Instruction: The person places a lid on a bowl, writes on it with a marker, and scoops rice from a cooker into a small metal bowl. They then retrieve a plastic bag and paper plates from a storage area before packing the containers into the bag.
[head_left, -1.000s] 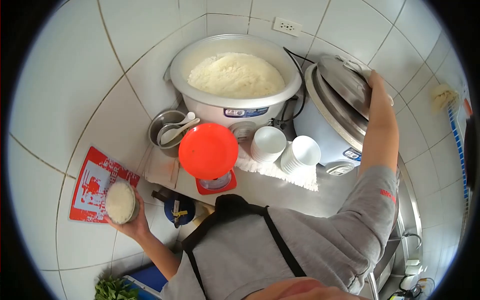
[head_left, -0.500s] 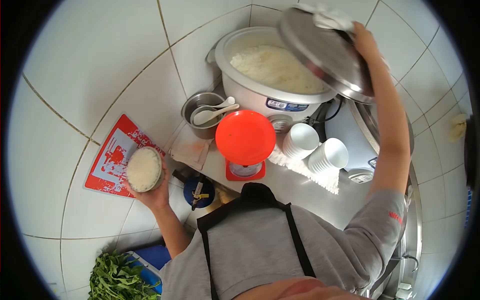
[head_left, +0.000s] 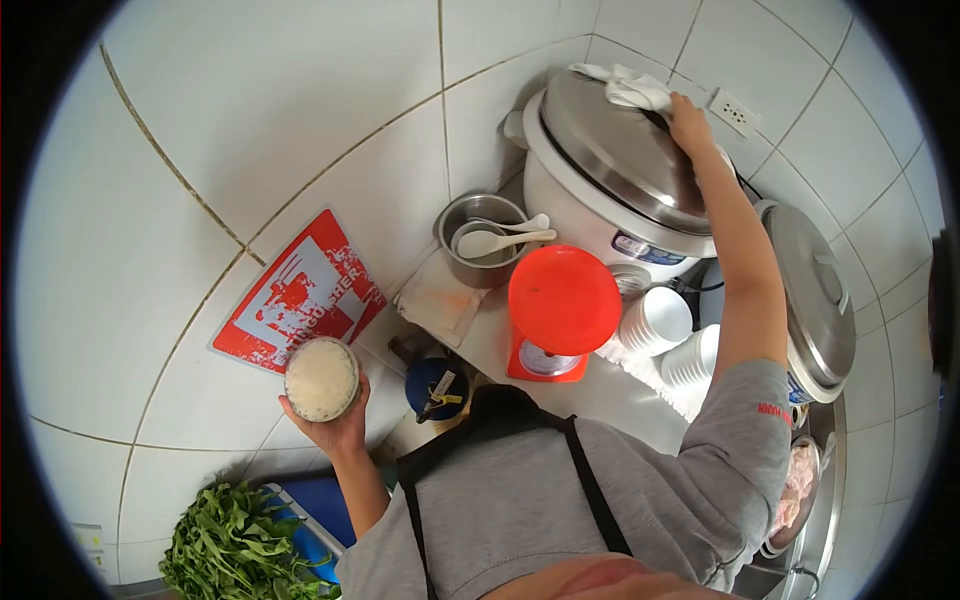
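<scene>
Left hand (head_left: 330, 425) cupped under rice bowl (head_left: 321, 378), held off surface's left edge, over floor. Right hand (head_left: 690, 122) gripping cloth (head_left: 628, 88) on cooker lid (head_left: 615, 160), rear of surface. Risk: attention on lid, bowl tilts, rice spills; steam may scald fingers.

Lid (head_left: 620, 150) on the rice cooker (head_left: 600, 215) at the back, right hand (head_left: 690, 125) on the lid beside a cloth (head_left: 628, 88), pot with spoons (head_left: 480, 250) left of the cooker, scale (head_left: 560, 305) in front, cups (head_left: 655, 320) right of the scale, left hand (head_left: 330, 425) under a bowl of rice (head_left: 321, 378) far left, greens (head_left: 235, 545) below it
</scene>
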